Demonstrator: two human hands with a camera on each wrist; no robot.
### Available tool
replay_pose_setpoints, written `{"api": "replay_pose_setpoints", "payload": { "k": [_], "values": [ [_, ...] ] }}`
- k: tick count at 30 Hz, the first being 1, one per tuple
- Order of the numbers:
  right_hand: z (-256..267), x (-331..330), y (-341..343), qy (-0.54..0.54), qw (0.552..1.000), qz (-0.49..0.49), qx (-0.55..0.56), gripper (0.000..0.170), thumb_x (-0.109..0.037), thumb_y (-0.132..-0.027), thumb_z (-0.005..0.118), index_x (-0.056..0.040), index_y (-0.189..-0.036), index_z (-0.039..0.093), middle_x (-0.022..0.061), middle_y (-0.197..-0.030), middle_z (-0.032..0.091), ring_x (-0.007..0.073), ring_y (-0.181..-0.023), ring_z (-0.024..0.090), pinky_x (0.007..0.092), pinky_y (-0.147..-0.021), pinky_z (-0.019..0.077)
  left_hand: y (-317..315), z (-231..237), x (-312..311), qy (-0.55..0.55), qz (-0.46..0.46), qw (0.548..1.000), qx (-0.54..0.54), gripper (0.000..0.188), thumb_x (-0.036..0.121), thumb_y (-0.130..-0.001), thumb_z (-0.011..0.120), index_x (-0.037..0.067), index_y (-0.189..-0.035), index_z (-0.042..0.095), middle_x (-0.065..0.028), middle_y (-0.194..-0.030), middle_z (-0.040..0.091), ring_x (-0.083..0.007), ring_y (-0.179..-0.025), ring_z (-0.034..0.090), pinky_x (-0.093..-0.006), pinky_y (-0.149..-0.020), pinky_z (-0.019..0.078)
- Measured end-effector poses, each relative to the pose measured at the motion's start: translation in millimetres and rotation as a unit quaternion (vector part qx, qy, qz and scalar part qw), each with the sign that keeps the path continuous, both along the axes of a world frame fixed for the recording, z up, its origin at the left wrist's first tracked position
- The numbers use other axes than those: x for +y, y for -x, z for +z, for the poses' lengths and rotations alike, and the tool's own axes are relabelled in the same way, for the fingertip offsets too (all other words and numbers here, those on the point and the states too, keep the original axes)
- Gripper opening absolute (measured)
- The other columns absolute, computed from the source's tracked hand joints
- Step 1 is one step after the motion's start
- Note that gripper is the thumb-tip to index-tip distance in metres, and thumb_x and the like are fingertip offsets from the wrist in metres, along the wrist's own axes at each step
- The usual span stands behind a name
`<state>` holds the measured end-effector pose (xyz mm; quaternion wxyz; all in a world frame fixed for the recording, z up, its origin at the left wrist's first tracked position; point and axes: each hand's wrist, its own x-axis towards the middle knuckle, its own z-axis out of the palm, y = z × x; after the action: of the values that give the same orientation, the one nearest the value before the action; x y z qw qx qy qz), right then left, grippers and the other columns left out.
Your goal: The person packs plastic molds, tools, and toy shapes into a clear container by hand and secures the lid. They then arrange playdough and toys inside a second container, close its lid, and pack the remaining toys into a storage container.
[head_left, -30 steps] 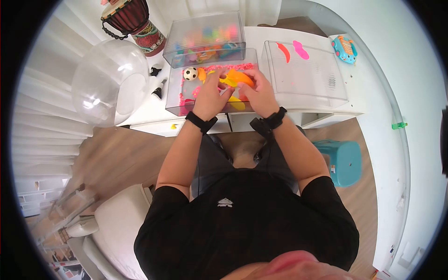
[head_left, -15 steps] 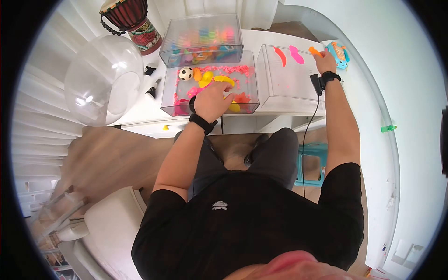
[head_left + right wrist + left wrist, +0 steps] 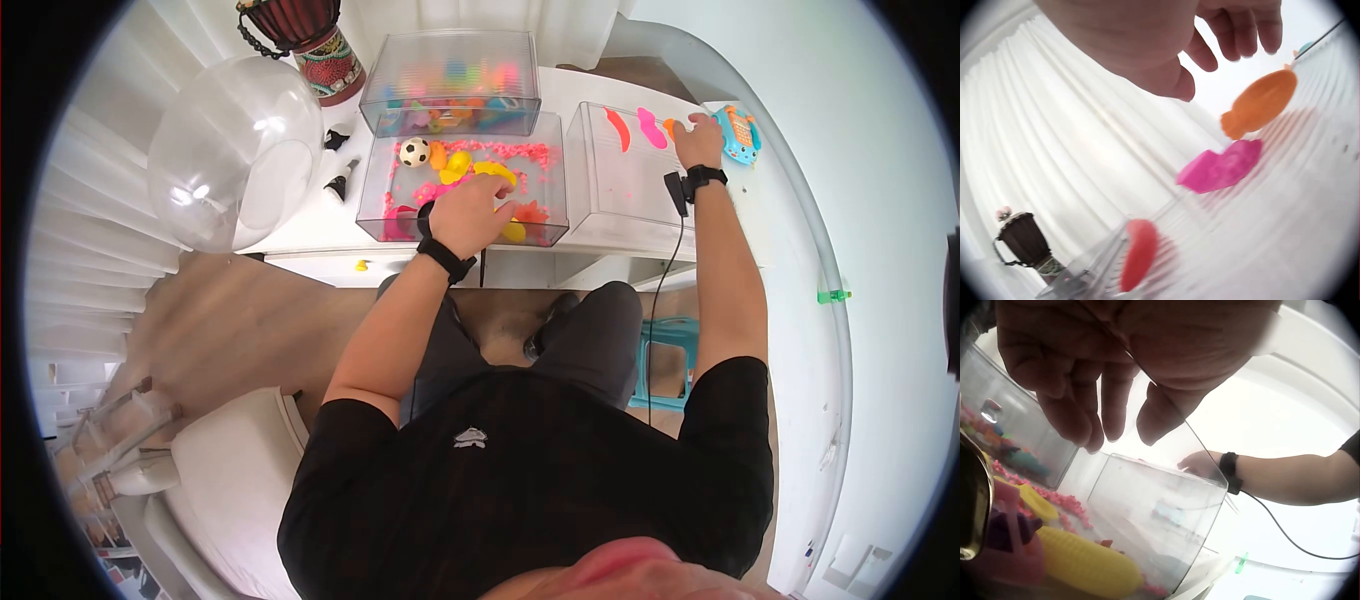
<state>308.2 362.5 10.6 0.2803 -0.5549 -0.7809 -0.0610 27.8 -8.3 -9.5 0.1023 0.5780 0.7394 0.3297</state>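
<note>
Holding nothing with the open right hand, near an orange oval toy: whole in the right wrist view, mostly hidden in the head view. Lying on a ridged clear plastic box. Holding nothing with the open left hand over a clear plastic tray; bearing kernels visible only from the left wrist, a yellow corn-shaped toy.

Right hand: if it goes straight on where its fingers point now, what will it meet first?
The right hand would probably meet the orange piece first, which lies on the clear box; how wide the gap is, I cannot tell.
</note>
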Motion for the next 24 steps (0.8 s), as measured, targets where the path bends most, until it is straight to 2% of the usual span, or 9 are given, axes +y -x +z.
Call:
{"api": "replay_pose_setpoints", "payload": {
  "k": [2, 6, 8, 10, 12, 14, 16, 17, 24],
  "values": [
    [16, -30, 18, -0.038, 0.998, 0.048, 0.031, 0.042, -0.038, -0.088, 0.075, -0.0066, -0.116, 0.074, 0.0178, -0.113, 0.070, 0.0352, -0.104, 0.070, 0.0459, -0.092, 0.0556, 1, -1, 1, -0.001, -0.001, 1.000, -0.003, 0.028, 0.032, -0.091, 0.074, 0.012, -0.111, 0.074, -0.0044, -0.106, 0.075, -0.0227, -0.087, 0.073, -0.0385, -0.076, 0.0575],
    [39, -121, 71, 0.214, 0.894, 0.274, 0.282, 0.027, -0.023, -0.095, 0.073, -0.0029, -0.113, 0.071, 0.0099, -0.093, 0.071, 0.0202, -0.087, 0.069, 0.0337, -0.080, 0.0558, 2, 0, 1, 0.000, -0.008, 1.000, -0.014, 0.029, 0.031, -0.091, 0.075, 0.011, -0.112, 0.074, -0.0051, -0.106, 0.075, -0.0232, -0.088, 0.073, -0.0389, -0.078, 0.0578],
    [51, -181, 96, 0.343, 0.831, 0.306, 0.313, 0.020, -0.014, -0.100, 0.068, -0.0029, -0.116, 0.070, 0.0011, -0.096, 0.071, 0.0095, -0.081, 0.067, 0.0236, -0.071, 0.0521, 3, 3, 0, 0.006, -0.008, 1.000, -0.019, 0.029, 0.031, -0.090, 0.075, 0.011, -0.113, 0.074, -0.0051, -0.106, 0.075, -0.0232, -0.089, 0.073, -0.0389, -0.079, 0.0579],
    [28, -208, 117, 0.374, 0.798, 0.369, 0.297, 0.021, -0.013, -0.099, 0.068, -0.0022, -0.116, 0.069, 0.0025, -0.096, 0.072, 0.0112, -0.083, 0.068, 0.0255, -0.073, 0.0535, 5, 9, 0, 0.021, -0.014, 0.997, -0.074, 0.029, 0.027, -0.092, 0.075, 0.008, -0.114, 0.073, -0.0062, -0.104, 0.075, -0.0213, -0.088, 0.073, -0.0362, -0.079, 0.0579],
    [7, -234, 140, 0.335, 0.800, 0.390, 0.309, 0.021, -0.015, -0.094, 0.071, 0.0008, -0.109, 0.071, 0.0113, -0.093, 0.072, 0.0214, -0.085, 0.069, 0.0352, -0.079, 0.0565, 14, 5, 4, 0.032, -0.023, 0.987, -0.157, 0.029, 0.025, -0.093, 0.075, 0.006, -0.115, 0.072, -0.0072, -0.103, 0.075, -0.0203, -0.088, 0.073, -0.0348, -0.079, 0.0577],
    [-13, -246, 155, 0.319, 0.811, 0.390, 0.298, 0.021, -0.013, -0.093, 0.071, 0.0010, -0.109, 0.071, 0.0132, -0.096, 0.072, 0.0233, -0.086, 0.070, 0.0363, -0.080, 0.0567, 28, 7, 9, 0.042, -0.031, 0.970, -0.237, 0.029, 0.023, -0.095, 0.075, 0.004, -0.116, 0.071, -0.0082, -0.102, 0.075, -0.0193, -0.088, 0.073, -0.0334, -0.078, 0.0575],
    [-28, -248, 161, 0.302, 0.821, 0.391, 0.285, 0.021, -0.012, -0.092, 0.070, 0.0012, -0.109, 0.071, 0.0150, -0.099, 0.072, 0.0252, -0.088, 0.070, 0.0374, -0.080, 0.0568, 45, 11, 11, 0.005, -0.082, 0.982, -0.168, 0.028, 0.020, -0.096, 0.074, 0.000, -0.116, 0.070, -0.0098, -0.101, 0.074, -0.0177, -0.088, 0.073, -0.0322, -0.077, 0.0571],
    [-35, -248, 163, 0.305, 0.822, 0.379, 0.295, 0.020, -0.011, -0.091, 0.069, 0.0011, -0.108, 0.071, 0.0160, -0.100, 0.072, 0.0266, -0.089, 0.071, 0.0381, -0.081, 0.0566, 51, 30, 9, 0.062, -0.084, 0.986, -0.129, 0.033, 0.024, -0.093, 0.073, 0.004, -0.120, 0.071, -0.0158, -0.111, 0.075, -0.0304, -0.100, 0.073, -0.0405, -0.086, 0.0573],
    [-46, -252, 162, 0.272, 0.848, 0.317, 0.327, 0.016, -0.010, -0.091, 0.068, 0.0006, -0.103, 0.070, 0.0178, -0.098, 0.071, 0.0320, -0.090, 0.070, 0.0412, -0.079, 0.0555, 100, 42, 66, 0.138, -0.110, 0.968, 0.178, 0.037, 0.029, -0.091, 0.075, 0.005, -0.118, 0.071, -0.0181, -0.108, 0.074, -0.0361, -0.104, 0.071, -0.0451, -0.091, 0.0559]
  ]
}}
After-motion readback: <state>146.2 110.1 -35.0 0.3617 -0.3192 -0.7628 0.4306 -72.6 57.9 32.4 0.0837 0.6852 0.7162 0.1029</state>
